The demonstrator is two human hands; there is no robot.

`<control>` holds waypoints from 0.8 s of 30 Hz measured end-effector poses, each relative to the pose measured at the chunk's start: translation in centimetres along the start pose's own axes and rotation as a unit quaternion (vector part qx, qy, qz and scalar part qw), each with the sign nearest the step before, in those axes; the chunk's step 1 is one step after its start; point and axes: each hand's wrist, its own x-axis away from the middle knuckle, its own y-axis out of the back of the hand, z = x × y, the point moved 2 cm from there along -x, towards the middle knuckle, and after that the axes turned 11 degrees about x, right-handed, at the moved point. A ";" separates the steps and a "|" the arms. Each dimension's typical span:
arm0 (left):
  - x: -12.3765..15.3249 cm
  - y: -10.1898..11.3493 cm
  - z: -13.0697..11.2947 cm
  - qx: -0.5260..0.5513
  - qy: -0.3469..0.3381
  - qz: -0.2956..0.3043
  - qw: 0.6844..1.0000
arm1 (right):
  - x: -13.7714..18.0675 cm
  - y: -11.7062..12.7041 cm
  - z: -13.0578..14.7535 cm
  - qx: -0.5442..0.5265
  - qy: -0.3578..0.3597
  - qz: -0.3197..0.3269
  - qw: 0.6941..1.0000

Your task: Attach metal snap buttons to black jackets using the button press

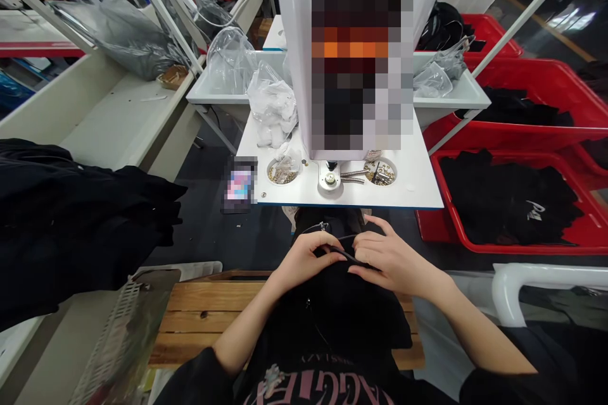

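A black garment [344,304] lies across the lap in front of the white machine table. My left hand [313,252] pinches a dark folded edge of it between thumb and fingers. From the other side my right hand [382,253] grips the same edge, its index finger lifted away. The two hands are close together, just below the table's front edge. Above them, a small round metal fixture [329,178] stands at the foot of the white machine [299,76]. What lies under the fingers is partly hidden.
Small metal parts fill a left cup [275,176] and a right cup [386,175] in the tabletop [304,197]. Red bins [468,243] with black clothing stand at right. Dark garments [71,221] are piled at left. A wooden bench [199,313] is beneath me.
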 end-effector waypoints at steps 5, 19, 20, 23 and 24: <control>-0.2 0.1 -0.3 0.014 -0.005 0.013 1.000 | 0.0 0.2 -0.2 0.007 0.023 -0.017 1.000; -0.9 0.2 -0.1 0.031 -0.011 -0.011 0.999 | -0.3 0.1 0.0 -0.024 -0.045 0.039 0.998; -1.0 0.3 0.0 0.020 -0.018 -0.036 0.999 | -0.3 -0.2 -0.2 -0.028 -0.068 0.011 0.997; -1.2 0.5 0.3 0.014 -0.015 -0.083 0.996 | 0.1 -0.9 -1.1 -0.073 -0.191 -0.089 0.975; -1.3 0.5 0.4 0.028 -0.003 -0.087 0.996 | 0.3 -1.3 -1.5 -0.117 -0.239 -0.104 0.958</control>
